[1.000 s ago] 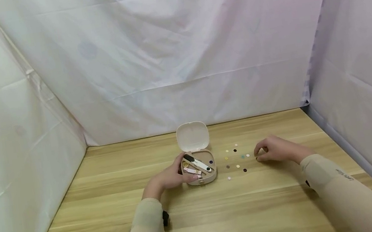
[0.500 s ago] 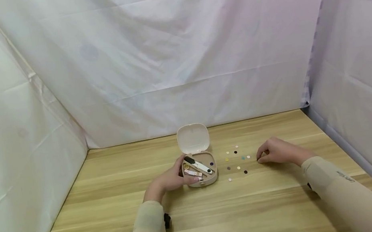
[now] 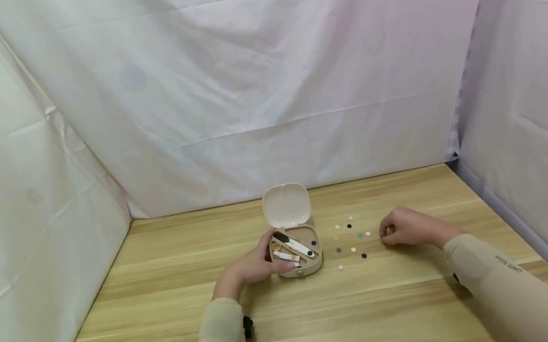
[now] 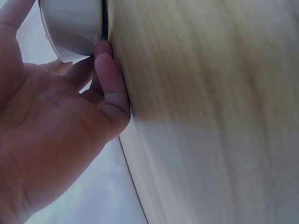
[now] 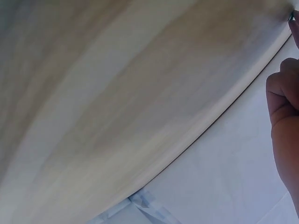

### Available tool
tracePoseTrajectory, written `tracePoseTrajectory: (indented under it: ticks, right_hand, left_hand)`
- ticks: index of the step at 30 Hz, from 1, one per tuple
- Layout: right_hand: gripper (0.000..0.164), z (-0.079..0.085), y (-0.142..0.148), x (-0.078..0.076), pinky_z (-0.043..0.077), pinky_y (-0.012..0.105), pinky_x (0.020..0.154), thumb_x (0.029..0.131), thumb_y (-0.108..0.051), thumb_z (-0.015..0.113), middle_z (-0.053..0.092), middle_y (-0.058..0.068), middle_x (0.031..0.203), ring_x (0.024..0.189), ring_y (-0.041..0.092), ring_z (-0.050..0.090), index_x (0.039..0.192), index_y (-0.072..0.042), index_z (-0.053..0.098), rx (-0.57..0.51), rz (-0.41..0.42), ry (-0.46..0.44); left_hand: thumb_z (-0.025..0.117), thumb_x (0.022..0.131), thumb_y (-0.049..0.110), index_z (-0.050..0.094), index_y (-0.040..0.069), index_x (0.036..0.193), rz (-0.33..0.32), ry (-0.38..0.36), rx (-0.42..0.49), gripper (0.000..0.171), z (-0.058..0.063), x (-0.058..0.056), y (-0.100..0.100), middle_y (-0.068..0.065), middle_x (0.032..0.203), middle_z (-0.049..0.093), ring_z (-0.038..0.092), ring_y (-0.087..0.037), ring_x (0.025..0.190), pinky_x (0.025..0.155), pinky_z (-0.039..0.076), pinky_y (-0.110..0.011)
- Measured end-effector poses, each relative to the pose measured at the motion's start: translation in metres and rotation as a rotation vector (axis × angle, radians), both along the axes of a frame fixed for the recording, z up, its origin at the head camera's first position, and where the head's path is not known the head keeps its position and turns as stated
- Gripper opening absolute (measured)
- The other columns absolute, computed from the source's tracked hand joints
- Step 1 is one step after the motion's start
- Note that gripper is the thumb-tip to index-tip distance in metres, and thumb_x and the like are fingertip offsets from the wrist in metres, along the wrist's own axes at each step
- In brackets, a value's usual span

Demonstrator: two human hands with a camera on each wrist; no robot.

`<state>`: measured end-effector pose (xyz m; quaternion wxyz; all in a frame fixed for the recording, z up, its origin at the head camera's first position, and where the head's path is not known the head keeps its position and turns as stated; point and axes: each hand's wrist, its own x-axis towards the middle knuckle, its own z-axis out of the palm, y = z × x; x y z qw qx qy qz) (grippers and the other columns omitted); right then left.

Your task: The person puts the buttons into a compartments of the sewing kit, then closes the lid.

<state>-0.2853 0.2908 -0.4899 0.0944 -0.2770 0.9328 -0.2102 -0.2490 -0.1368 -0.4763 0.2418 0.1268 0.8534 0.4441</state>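
Observation:
In the head view, a small white and beige sewing-kit box (image 3: 316, 265) stands with its lid (image 3: 286, 205) raised. My left hand (image 3: 252, 263) grips its left side, thumb at the front rim. Inside lie a black-and-white tool (image 3: 293, 245), a yellow ring (image 3: 276, 246), a white label-like piece (image 3: 286, 257) and a dark blue button (image 3: 314, 243). My right hand (image 3: 410, 226) is low over the table, thumb and forefinger pinched together. At those fingertips a small dark button (image 5: 291, 17) just shows at the right wrist view's edge. The left wrist view shows the box's side wall (image 4: 74, 25).
Several loose buttons lie between the box and my right hand, among them a teal one (image 3: 360, 235), a black one (image 3: 364, 255) and a white one (image 3: 340, 267). The wooden table (image 3: 330, 323) ends at a white cloth (image 3: 222, 113) behind; cloth also hangs at both sides.
My right thumb and forefinger have closed on the dark button that lay at their tips, and it is now hidden in the head view. The left hand keeps its grip on the box.

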Motion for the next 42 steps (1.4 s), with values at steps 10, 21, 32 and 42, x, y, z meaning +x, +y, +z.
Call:
tracePoseTrajectory:
  ticks: [10,21,32,42]
  right_hand:
    - [0.01,0.005,-0.003,0.003,0.043,0.021,0.059,0.092,-0.012,0.078,0.06,-0.011,0.069,0.061,0.002,0.046,0.085,-0.019,0.078,0.036,0.016,0.02]
    - [0.009,0.011,-0.007,0.001,0.041,0.021,0.059,0.092,-0.011,0.078,0.059,-0.01,0.068,0.061,0.003,0.044,0.085,-0.018,0.077,0.039,0.025,0.019]
    - [0.005,0.012,-0.011,-0.001,0.042,0.022,0.059,0.094,-0.013,0.076,0.059,-0.008,0.071,0.064,0.005,0.047,0.09,-0.014,0.078,0.025,0.002,0.013]
    - [0.004,0.028,-0.026,-0.004,0.042,0.023,0.059,0.093,-0.011,0.076,0.059,-0.006,0.07,0.064,0.007,0.047,0.095,-0.011,0.08,-0.004,0.002,0.034]
  left_hand:
    - [0.084,0.091,0.045,0.009,0.03,0.173,-0.005,-0.008,-0.015,0.112,0.002,0.0,0.001,-0.018,0.178,0.019,0.019,-0.043,0.164,0.13,0.022,-0.066]
    - [0.083,0.09,0.045,0.009,0.03,0.172,0.0,-0.015,-0.026,0.112,0.004,0.0,-0.001,-0.02,0.177,0.02,0.022,-0.043,0.163,0.13,0.023,-0.066]
    - [0.083,0.091,0.045,0.008,0.029,0.173,-0.003,-0.017,-0.02,0.112,0.003,0.0,-0.001,-0.02,0.178,0.018,0.019,-0.042,0.164,0.13,0.022,-0.066]
    - [0.084,0.09,0.043,0.008,0.029,0.173,-0.003,-0.018,0.003,0.113,0.002,0.001,0.001,-0.02,0.178,0.018,0.018,-0.044,0.164,0.13,0.021,-0.067]
